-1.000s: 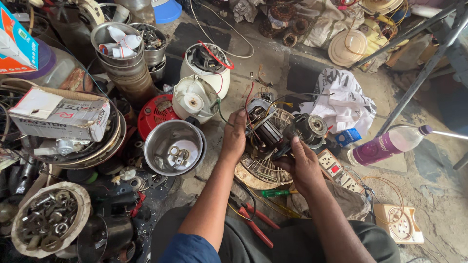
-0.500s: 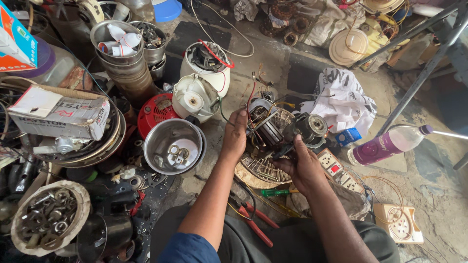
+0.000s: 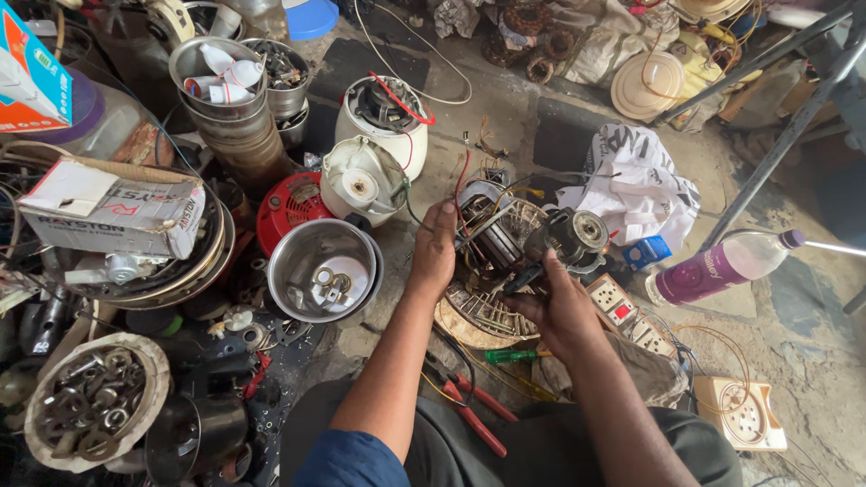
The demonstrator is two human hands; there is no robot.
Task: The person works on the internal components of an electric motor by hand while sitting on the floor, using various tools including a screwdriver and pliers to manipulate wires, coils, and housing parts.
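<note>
Little has shifted since a moment ago: both hands stay on the motor [image 3: 505, 239] above the floor. Left hand [image 3: 435, 248] lies open against its wound side; right hand [image 3: 552, 302] grips a dark tool [image 3: 523, 278], beside the steel bowl [image 3: 323, 269].

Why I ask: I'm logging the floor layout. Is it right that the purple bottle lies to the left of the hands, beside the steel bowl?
Not quite. The head view shows the purple bottle lying to the right of the hands, away from the steel bowl, which sits left of the left hand.
</note>
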